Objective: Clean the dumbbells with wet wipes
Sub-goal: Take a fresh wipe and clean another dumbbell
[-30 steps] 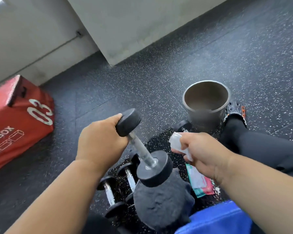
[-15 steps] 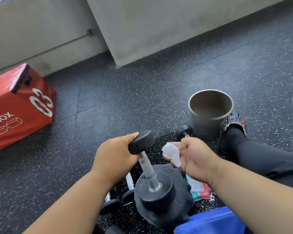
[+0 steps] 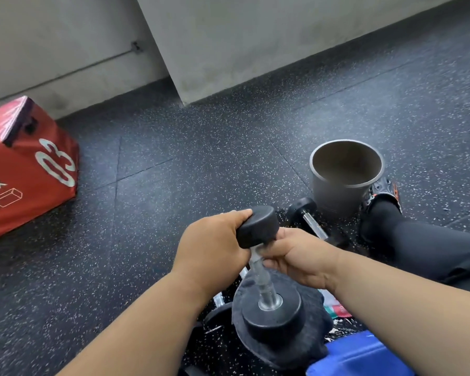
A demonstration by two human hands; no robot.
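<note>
A black dumbbell (image 3: 272, 318) with a chrome handle stands tilted, its lower head resting on a dark cloth (image 3: 304, 356) over my knee. My left hand (image 3: 212, 245) grips its upper head. My right hand (image 3: 299, 256) is curled round the top of the handle just under that head; the white wet wipe it holds is almost wholly hidden inside the fingers. Another dumbbell (image 3: 307, 215) lies on the floor beyond my hands. Parts of more dumbbells (image 3: 220, 302) show under my left forearm.
A grey metal bucket (image 3: 345, 185) stands on the speckled rubber floor at the right, next to my shoe (image 3: 383, 194). A wipes packet (image 3: 334, 309) peeks out below my right wrist. A red soft box (image 3: 25, 169) sits at the left. Grey walls run behind.
My right hand has moved left with the wipe and closed round the dumbbell's handle. The dumbbell has come lower, its bottom head now on the cloth.
</note>
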